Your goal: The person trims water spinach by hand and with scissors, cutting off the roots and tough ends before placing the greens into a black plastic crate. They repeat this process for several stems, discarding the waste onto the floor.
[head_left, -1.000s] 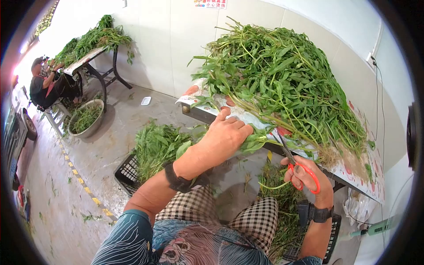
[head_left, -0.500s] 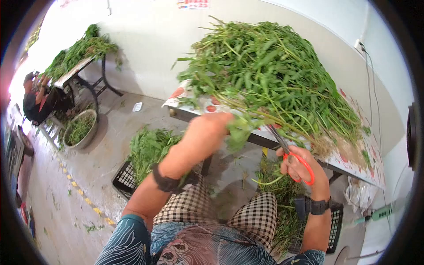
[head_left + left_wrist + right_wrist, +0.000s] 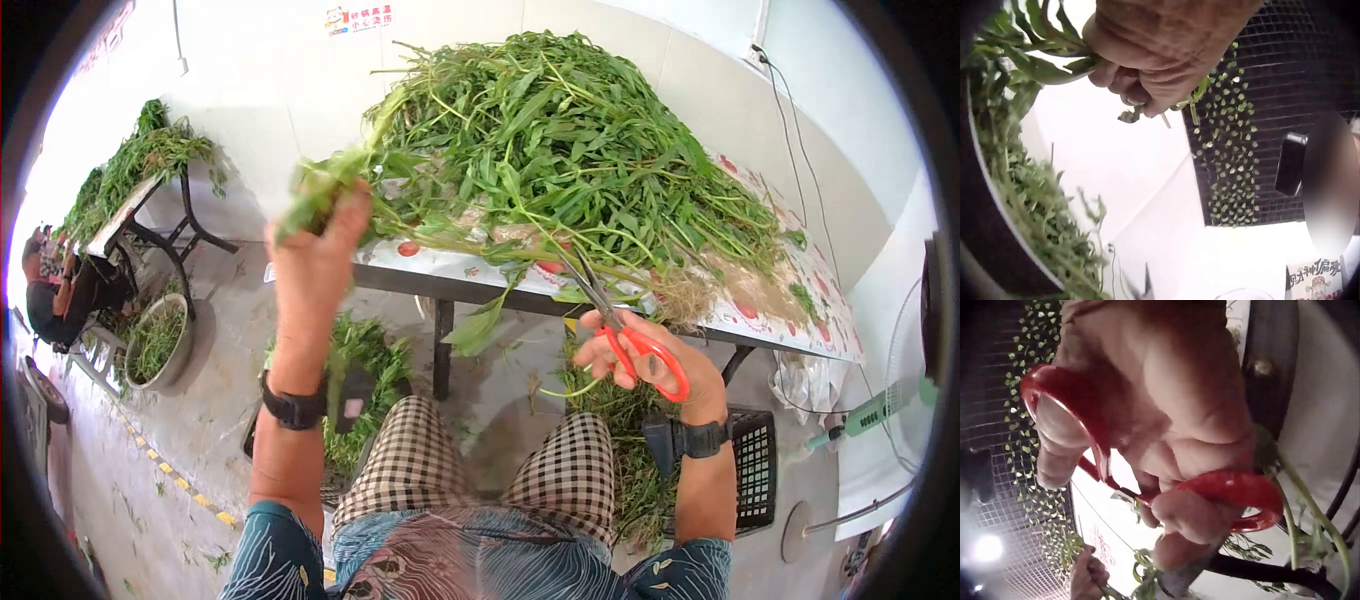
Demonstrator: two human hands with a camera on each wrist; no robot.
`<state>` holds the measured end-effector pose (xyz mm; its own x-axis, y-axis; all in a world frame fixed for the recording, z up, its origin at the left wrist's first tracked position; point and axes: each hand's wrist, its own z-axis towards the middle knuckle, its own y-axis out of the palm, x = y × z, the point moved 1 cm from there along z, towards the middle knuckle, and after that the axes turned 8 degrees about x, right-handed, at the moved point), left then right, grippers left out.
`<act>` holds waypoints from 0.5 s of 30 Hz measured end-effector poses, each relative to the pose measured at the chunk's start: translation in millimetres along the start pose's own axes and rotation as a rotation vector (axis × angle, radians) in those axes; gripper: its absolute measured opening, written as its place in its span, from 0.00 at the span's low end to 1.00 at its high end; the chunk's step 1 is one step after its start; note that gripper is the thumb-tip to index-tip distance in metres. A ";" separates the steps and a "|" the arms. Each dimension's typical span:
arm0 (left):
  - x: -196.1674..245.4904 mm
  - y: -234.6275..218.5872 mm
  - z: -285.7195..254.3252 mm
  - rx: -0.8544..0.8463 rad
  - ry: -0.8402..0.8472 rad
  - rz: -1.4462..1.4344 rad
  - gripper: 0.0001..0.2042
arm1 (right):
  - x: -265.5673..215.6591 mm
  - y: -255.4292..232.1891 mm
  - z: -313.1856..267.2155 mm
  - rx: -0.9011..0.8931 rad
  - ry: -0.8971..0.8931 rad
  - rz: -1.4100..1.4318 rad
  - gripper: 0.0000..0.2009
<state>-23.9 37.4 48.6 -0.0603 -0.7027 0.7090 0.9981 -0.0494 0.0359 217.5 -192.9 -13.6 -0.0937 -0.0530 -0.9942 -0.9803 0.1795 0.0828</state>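
Raised at the left end of the table, my left hand (image 3: 312, 265) grips a bunch of leafy green stems (image 3: 328, 185). In the left wrist view the fingers of that hand (image 3: 1166, 44) curl round the stems. My right hand (image 3: 660, 350) holds scissors (image 3: 596, 292) over the table's front edge, blades pointing up and left. The right wrist view shows the thumb and fingers through the red handles (image 3: 1235, 484). A large heap of leafy stems (image 3: 570, 150) covers much of the table (image 3: 735, 320), with roots and soil at its right front.
Cut greens (image 3: 370, 375) fill a container by my left knee. Trimmings (image 3: 640, 455) lie in a black crate (image 3: 755, 470) on the right. A fan (image 3: 870, 415) stands at far right. Another person (image 3: 50, 300) sits at a second table beside a basin (image 3: 160, 350).
My left hand has moved left and up, away from the scissors, carrying the stems. My right hand has stayed near the table edge with the scissors. The head view has turned right.
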 end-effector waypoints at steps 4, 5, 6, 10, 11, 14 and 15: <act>-6.7 24.5 -21.2 -0.211 -0.084 -0.051 0.06 | -30.1 -19.5 -28.9 0.260 -0.180 -0.219 0.22; 0.0 26.4 -20.5 -0.262 -0.147 -0.041 0.06 | -39.3 -26.4 -32.8 0.399 -0.207 -0.311 0.22; 4.2 29.7 -20.6 -0.313 -0.208 -0.031 0.06 | -50.6 -34.6 -33.6 0.536 -0.234 -0.403 0.22; 16.2 59.9 -26.8 -0.322 -0.355 -0.374 0.06 | -80.7 -32.3 -1.1 0.940 -0.559 -1.153 0.19; 22.4 68.3 -28.9 -0.347 -0.402 -0.365 0.06 | -82.5 -30.2 13.2 0.911 -0.445 -1.255 0.18; 23.7 86.0 -35.2 -0.531 -0.237 -0.404 0.06 | -73.2 -35.6 48.5 0.782 -0.228 -1.446 0.15; 26.5 87.1 -36.2 -0.592 -0.219 -0.387 0.06 | -66.5 -40.2 56.7 0.722 -0.243 -1.442 0.15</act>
<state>61.1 -11.2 45.1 -0.3419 -0.4023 0.8492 0.7298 -0.6830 -0.0297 273.1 -140.9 45.2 0.8734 -0.4408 -0.2072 0.0613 0.5215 -0.8510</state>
